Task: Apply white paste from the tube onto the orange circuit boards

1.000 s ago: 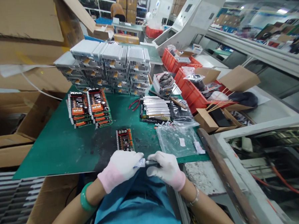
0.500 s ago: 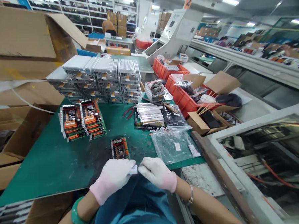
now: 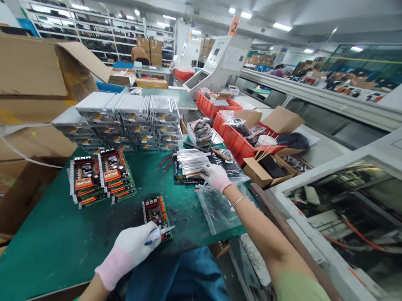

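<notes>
My left hand (image 3: 135, 244), in a white glove with a pink cuff, is closed around a small white-and-blue tube (image 3: 154, 235) with a pale pointed tip. The tip hangs over the near end of a circuit board (image 3: 154, 211) with orange connectors. Farther off, my right hand (image 3: 216, 176), gloved alike, stretches its fingers to the near right edge of a pile of silvery metal strips (image 3: 192, 161). Its fingertips meet the strips, but no strip shows lifted. Under its wrist lies a clear plastic bag (image 3: 217, 212).
Two stacks of circuit boards (image 3: 115, 176) stand on the green table (image 3: 57, 239) at left. Finned metal heat sinks (image 3: 131, 104) are piled behind them. Red-handled pliers (image 3: 165, 162) lie mid-table. Red crates (image 3: 230, 140) and an open carton (image 3: 259, 173) line the right side.
My hands, close together before, are now apart. The right has gone forward to the metal strips; the left has moved slightly left, and the tube's pointed tip now shows.
</notes>
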The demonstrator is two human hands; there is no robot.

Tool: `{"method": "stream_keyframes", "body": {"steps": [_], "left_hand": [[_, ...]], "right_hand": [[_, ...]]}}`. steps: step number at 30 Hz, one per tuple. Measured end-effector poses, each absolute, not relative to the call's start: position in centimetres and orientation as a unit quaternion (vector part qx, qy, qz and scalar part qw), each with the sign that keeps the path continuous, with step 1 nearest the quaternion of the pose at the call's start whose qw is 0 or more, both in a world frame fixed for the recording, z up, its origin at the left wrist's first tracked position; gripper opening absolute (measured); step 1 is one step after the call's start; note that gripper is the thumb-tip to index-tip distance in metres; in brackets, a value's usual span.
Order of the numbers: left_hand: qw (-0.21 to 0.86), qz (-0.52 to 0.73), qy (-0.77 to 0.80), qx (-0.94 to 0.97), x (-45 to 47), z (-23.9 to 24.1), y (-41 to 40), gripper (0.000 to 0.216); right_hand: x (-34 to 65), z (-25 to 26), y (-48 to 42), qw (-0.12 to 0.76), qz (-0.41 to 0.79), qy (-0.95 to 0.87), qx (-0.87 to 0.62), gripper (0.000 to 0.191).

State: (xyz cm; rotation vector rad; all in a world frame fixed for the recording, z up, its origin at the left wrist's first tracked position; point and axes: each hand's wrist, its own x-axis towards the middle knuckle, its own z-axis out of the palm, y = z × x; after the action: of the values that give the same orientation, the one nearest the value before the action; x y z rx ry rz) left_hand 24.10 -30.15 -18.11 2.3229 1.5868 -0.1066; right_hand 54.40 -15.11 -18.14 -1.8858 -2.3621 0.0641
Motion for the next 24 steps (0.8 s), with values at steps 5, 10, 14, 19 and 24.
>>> {"method": "stream_keyframes", "body": {"steps": [5,10,14,19,24], "left_hand": [[0.125,-0.036,0.601,0.788,24.2,-17.4,-29.0,0.022],[0.140,-0.004,0.622,0.770,24.5,-16.7,-28.7,0.021],[0.163,0.071,0.638,0.749,24.6,-16.4,-29.2,0.020],[0.173,0.135,0.621,0.752,24.3,-16.2,-29.8,0.022],[0.182,0.162,0.612,0.753,24.2,-16.1,-29.7,0.022]], "right_hand": [[48.9,-18.7,-14.2,0.063,0.041,-0.804,-0.589,0.029],[43.2,-18.3,-12.2,0.045,0.075,-0.813,-0.576,0.029],[39.4,-17.9,-9.2,0.017,0.121,-0.783,-0.610,0.036],[36.7,-17.4,-6.8,-0.025,0.180,-0.734,-0.654,0.047],[37.0,-16.9,-6.3,-0.031,0.222,-0.710,-0.667,0.037]]}}
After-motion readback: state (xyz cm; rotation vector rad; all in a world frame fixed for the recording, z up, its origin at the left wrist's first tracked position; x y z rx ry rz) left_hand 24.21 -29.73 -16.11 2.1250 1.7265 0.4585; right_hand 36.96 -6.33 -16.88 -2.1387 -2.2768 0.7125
